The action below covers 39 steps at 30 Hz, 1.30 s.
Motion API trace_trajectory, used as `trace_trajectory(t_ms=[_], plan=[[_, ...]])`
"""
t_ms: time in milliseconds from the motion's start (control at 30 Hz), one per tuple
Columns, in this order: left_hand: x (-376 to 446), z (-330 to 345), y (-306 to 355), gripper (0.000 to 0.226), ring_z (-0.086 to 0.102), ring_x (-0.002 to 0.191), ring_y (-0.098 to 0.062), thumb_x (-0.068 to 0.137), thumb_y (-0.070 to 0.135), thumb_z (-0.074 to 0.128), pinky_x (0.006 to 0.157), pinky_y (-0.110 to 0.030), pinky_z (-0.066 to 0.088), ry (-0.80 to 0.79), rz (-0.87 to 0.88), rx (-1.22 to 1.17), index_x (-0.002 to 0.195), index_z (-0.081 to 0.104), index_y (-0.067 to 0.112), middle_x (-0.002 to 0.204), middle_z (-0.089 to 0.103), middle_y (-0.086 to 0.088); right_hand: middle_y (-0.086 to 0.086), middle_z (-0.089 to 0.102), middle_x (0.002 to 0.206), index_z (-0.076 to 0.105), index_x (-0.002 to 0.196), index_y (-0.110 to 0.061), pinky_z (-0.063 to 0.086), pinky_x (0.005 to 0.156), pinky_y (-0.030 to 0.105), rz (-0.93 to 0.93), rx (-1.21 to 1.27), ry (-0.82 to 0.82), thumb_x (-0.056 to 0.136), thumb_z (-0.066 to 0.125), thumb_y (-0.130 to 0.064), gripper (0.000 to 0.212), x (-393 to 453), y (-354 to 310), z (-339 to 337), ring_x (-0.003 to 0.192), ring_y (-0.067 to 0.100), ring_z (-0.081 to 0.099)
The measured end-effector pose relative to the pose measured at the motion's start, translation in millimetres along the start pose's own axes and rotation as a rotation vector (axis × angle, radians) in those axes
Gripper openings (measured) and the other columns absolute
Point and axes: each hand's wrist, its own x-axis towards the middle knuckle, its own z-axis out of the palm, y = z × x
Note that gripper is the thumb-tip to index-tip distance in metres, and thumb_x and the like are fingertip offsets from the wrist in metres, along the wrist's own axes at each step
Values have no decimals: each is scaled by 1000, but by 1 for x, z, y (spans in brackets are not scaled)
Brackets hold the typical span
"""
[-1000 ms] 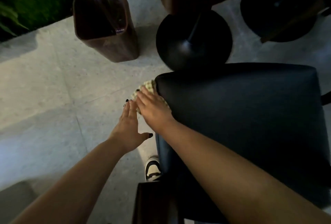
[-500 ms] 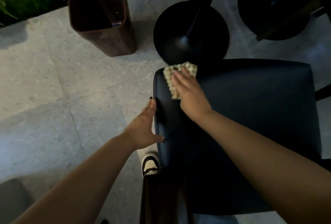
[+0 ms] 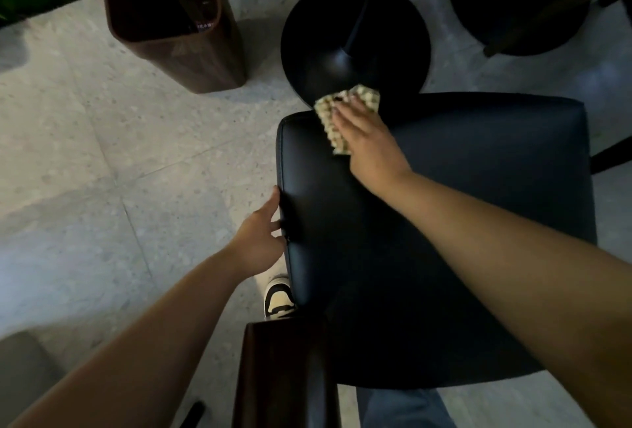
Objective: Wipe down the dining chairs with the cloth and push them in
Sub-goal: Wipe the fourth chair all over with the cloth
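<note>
The right hand (image 3: 367,135) lies flat with straight fingers on the cloth (image 3: 338,120), pressing it against the far left corner of the dark chair seat (image 3: 461,222). The left hand (image 3: 261,239) rests against the seat's left edge, fingers loosely bent along the side. A brown bin (image 3: 174,17) stands on the tiled floor (image 3: 102,154) beyond the chair, beside a round black table base (image 3: 355,41).

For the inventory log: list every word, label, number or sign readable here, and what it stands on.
No text here can be read.
Brown bin: a small pale mark on its inner wall, too small and blurred to read.
Chair seat, cloth, shoe: no lettering shows.
</note>
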Motion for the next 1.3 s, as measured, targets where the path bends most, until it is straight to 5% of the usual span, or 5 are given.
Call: trace_trajectory(t_ms=[467,600,967,1100,1300], plan=[[-9,0,47,139,-27,146,-28,72,35,85,123,-39,7,-76,194,853,149,-28,11,152,-42,-9,-2,19,159,28,150,-21,8,117,32,-947,66,-733,104,21,-34,48,-215,-32,15,145,12,8],[-7,11,52,149,-31,144,-26,62,53,86,122,-43,13,-2,268,1046,150,-25,6,154,-39,-10,1,42,149,45,141,-23,26,117,40,-854,36,-823,101,35,-34,43,-155,-4,7,139,20,36],[-8,18,58,150,-28,146,-27,59,51,88,120,-43,23,39,247,1073,152,-22,10,156,-36,-9,27,41,143,45,135,9,18,115,40,110,0,4,77,44,17,58,-34,69,-25,137,44,33],[-9,18,59,150,-27,146,-28,58,51,88,118,-41,23,43,244,1079,152,-21,9,156,-35,-10,32,51,131,49,128,10,27,111,54,-273,-12,27,87,29,1,47,-98,6,1,127,51,41],[-10,18,61,150,-25,147,-29,57,51,89,118,-42,23,41,247,1077,152,-19,8,157,-33,-11,8,38,150,39,143,-13,17,118,40,-721,-19,-628,82,71,-22,69,-252,-28,4,140,25,33]])
